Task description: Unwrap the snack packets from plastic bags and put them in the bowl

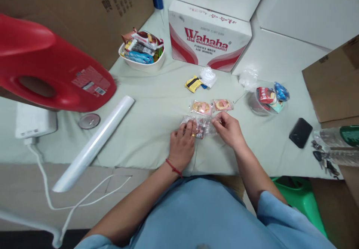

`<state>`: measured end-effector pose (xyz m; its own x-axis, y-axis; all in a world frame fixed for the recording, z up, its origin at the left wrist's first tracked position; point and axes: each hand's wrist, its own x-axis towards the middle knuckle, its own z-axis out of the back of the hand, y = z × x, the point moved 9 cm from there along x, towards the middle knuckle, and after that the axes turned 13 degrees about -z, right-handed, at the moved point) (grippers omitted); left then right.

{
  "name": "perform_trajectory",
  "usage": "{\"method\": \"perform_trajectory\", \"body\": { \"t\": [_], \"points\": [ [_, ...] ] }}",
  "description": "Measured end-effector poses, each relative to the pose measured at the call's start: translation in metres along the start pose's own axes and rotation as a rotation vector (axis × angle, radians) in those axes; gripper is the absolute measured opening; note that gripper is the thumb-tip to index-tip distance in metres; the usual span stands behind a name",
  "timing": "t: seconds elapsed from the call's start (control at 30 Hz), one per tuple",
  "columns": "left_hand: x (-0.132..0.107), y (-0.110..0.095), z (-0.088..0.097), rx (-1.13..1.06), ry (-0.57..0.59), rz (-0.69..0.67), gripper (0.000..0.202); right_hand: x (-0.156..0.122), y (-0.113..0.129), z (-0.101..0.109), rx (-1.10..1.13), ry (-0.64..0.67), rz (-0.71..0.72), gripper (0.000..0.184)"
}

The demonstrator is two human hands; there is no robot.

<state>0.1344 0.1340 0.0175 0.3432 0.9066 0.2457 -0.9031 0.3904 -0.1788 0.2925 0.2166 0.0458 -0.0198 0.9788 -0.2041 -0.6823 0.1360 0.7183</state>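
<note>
A crinkled clear plastic bag (207, 125) with dark red pieces inside lies on the cloth-covered table. My left hand (181, 142), with a gold ring and a red cord bracelet, grips its left end, fingers bent over it and pressing down. At the opposite end my right hand (229, 130) pinches the bag's edge between thumb and fingers. Just beyond the bag are two flat packaged biscuits, a left one (202, 107) and a right one (223, 104). Farther back, a yellow and black packet (193, 84) touches crumpled clear plastic (208, 77).
A white tub (148, 67) of snack packets stands back left, a clear bowl (259, 108) of packets to the right. A red jug (56, 65) and a white roll (95, 142) are left. A Wahaha carton (207, 36) stands behind; a black case (301, 133) and keys (325, 161) lie right.
</note>
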Motion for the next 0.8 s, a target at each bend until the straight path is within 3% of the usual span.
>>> {"method": "perform_trajectory", "body": {
  "t": [0.07, 0.17, 0.27, 0.33, 0.43, 0.57, 0.7, 0.8],
  "points": [
    [0.001, -0.006, -0.001, -0.002, -0.001, -0.015, 0.058, 0.011, 0.032, -0.011, -0.079, -0.022, 0.060, 0.012],
    [0.003, -0.014, -0.007, -0.038, -0.013, -0.033, 0.050, 0.022, 0.073, -0.052, -0.344, 0.020, 0.159, 0.011],
    [-0.008, -0.013, -0.009, -0.112, -0.077, -0.002, 0.049, 0.020, 0.089, -0.095, -0.559, 0.149, 0.222, 0.019],
    [-0.023, -0.011, -0.006, -0.163, -0.118, -0.026, 0.055, 0.011, 0.089, -0.108, -0.608, 0.181, 0.245, 0.022],
    [-0.056, -0.007, 0.004, -0.204, -0.146, -0.105, 0.063, -0.011, 0.084, -0.108, -0.632, 0.111, 0.298, 0.022],
    [-0.092, 0.012, 0.019, -0.230, -0.211, -0.089, 0.053, -0.041, 0.075, -0.110, -0.611, -0.002, 0.425, 0.036],
    [-0.099, 0.024, 0.030, -0.283, -0.252, -0.040, 0.038, -0.044, 0.062, -0.099, -0.487, -0.098, 0.449, 0.029],
    [-0.090, 0.025, 0.039, -0.390, -0.294, 0.005, 0.030, -0.048, 0.059, -0.073, -0.278, -0.100, 0.477, 0.035]
  ]
}}
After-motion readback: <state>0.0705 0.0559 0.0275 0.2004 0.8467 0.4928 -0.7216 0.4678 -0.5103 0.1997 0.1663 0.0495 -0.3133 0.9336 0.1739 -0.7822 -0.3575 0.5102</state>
